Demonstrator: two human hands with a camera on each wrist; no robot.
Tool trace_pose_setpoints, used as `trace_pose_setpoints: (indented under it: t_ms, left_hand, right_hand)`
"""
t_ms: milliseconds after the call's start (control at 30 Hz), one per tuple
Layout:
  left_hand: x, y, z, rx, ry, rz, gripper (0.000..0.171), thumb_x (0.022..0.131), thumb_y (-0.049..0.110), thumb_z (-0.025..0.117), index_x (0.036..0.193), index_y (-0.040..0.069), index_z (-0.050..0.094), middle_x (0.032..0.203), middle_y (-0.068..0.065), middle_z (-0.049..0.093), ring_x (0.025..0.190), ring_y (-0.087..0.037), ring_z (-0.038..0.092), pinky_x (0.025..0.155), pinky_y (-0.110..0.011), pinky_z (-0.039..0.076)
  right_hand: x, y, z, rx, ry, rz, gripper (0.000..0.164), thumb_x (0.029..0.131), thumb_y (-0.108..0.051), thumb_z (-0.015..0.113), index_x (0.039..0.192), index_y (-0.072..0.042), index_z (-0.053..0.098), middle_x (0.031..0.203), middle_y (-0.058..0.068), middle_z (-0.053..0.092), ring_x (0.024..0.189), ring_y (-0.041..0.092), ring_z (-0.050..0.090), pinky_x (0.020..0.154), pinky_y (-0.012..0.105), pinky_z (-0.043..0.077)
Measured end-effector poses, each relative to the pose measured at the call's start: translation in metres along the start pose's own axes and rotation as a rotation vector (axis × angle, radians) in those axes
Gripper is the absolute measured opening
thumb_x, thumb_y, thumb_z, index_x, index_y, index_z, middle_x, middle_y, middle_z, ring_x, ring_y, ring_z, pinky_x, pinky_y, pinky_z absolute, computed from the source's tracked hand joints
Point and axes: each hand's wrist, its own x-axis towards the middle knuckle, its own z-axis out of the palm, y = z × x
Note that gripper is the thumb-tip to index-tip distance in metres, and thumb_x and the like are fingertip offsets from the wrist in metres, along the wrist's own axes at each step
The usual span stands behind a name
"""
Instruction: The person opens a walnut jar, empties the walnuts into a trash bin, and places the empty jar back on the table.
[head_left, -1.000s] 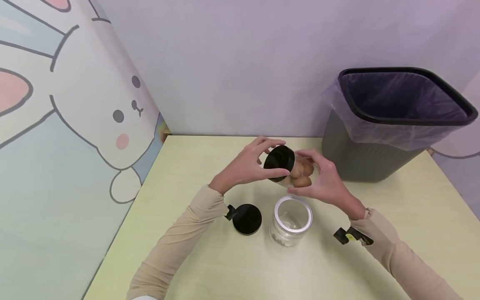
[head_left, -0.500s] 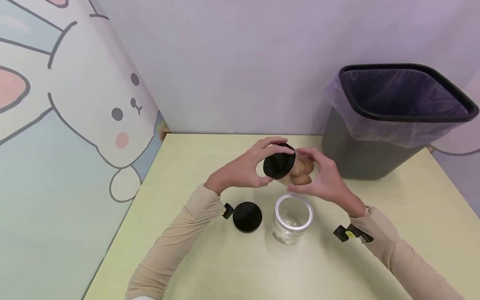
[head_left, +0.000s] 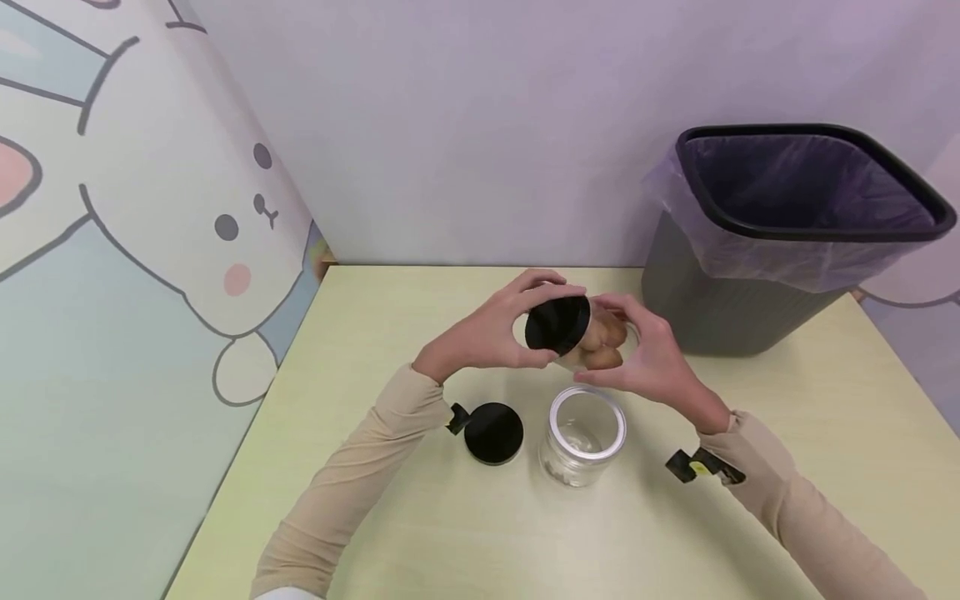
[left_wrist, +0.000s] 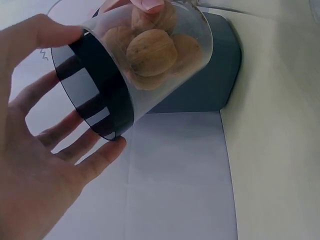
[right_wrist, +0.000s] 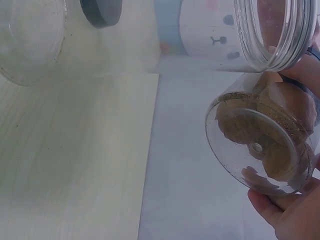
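A clear jar [head_left: 603, 333] with several walnuts [left_wrist: 152, 52] inside is held tilted above the table, its black lid [left_wrist: 100, 85] facing left. My left hand [head_left: 498, 329] grips that lid, thumb on one side and fingers round the other. Around the jar's body, near its base, my right hand [head_left: 648, 354] holds with thumb and fingers. Just below, a second clear jar [head_left: 573, 471] stands upright on the table with its mouth uncovered; no walnuts show in it. To its left lies another black lid [head_left: 493, 433], flat on the table.
A grey bin [head_left: 712, 308] with a black rim and purple liner stands at the table's back right. Behind the pale table [head_left: 480, 542] rises a white wall [head_left: 450, 133]. A rabbit mural [head_left: 187, 167] covers the left wall.
My left hand's fingers and thumb have shifted their places around the held jar's lid. The jar and my right hand have stayed nearly where they were.
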Motion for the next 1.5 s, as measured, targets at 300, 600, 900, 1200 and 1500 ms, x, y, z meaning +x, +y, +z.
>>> trace_pose_setpoints:
  t_ms: [300, 600, 900, 1200, 1500]
  left_hand:
    - [0.003, -0.003, 0.008, 0.057, 0.086, -0.112, 0.07, 0.086, 0.041, 0.08, 0.149, 0.025, 0.052, 0.134, 0.002, 0.049, 0.114, -0.012, 0.051, 0.073, -0.032, 0.051]
    - [0.0, 0.003, 0.001, 0.048, -0.011, -0.006, 0.07, 0.085, 0.018, 0.076, 0.15, 0.02, 0.049, 0.156, 0.002, 0.036, 0.144, -0.011, 0.03, 0.113, -0.036, 0.032]
    - [-0.002, 0.005, 0.003, 0.032, -0.078, 0.067, 0.083, 0.067, -0.015, 0.064, 0.143, 0.017, 0.053, 0.158, -0.004, 0.031, 0.147, -0.013, 0.023, 0.109, -0.034, 0.036]
    - [0.0, -0.002, 0.001, 0.007, -0.045, 0.064, 0.076, 0.073, 0.003, 0.073, 0.145, 0.016, 0.054, 0.147, -0.005, 0.041, 0.137, -0.012, 0.037, 0.108, -0.033, 0.037]
    - [-0.002, -0.008, 0.004, -0.002, 0.02, -0.03, 0.073, 0.085, 0.026, 0.08, 0.151, 0.018, 0.05, 0.136, -0.003, 0.045, 0.125, -0.016, 0.046, 0.087, -0.034, 0.052]
  right_hand:
    - [-0.002, 0.001, -0.002, -0.01, 0.011, -0.005, 0.092, 0.052, -0.007, 0.101, 0.134, -0.006, 0.058, 0.121, 0.006, 0.066, 0.112, 0.014, 0.058, 0.098, 0.022, 0.039]
    - [-0.003, 0.003, -0.004, -0.002, 0.009, 0.002, 0.092, 0.052, -0.007, 0.101, 0.134, -0.005, 0.058, 0.122, 0.005, 0.065, 0.113, 0.012, 0.057, 0.099, 0.022, 0.039]
    - [-0.003, 0.006, -0.004, -0.009, 0.004, 0.0, 0.094, 0.052, -0.009, 0.102, 0.135, -0.007, 0.058, 0.123, 0.004, 0.066, 0.11, 0.014, 0.059, 0.096, 0.021, 0.04]
    - [-0.004, 0.007, 0.0, 0.008, -0.01, -0.007, 0.093, 0.051, -0.01, 0.102, 0.134, -0.006, 0.059, 0.122, 0.003, 0.065, 0.11, 0.015, 0.058, 0.096, 0.021, 0.04]
    - [-0.002, 0.009, 0.0, -0.001, -0.006, -0.02, 0.096, 0.05, -0.007, 0.102, 0.135, -0.004, 0.058, 0.122, 0.006, 0.065, 0.111, 0.016, 0.058, 0.097, 0.021, 0.04]
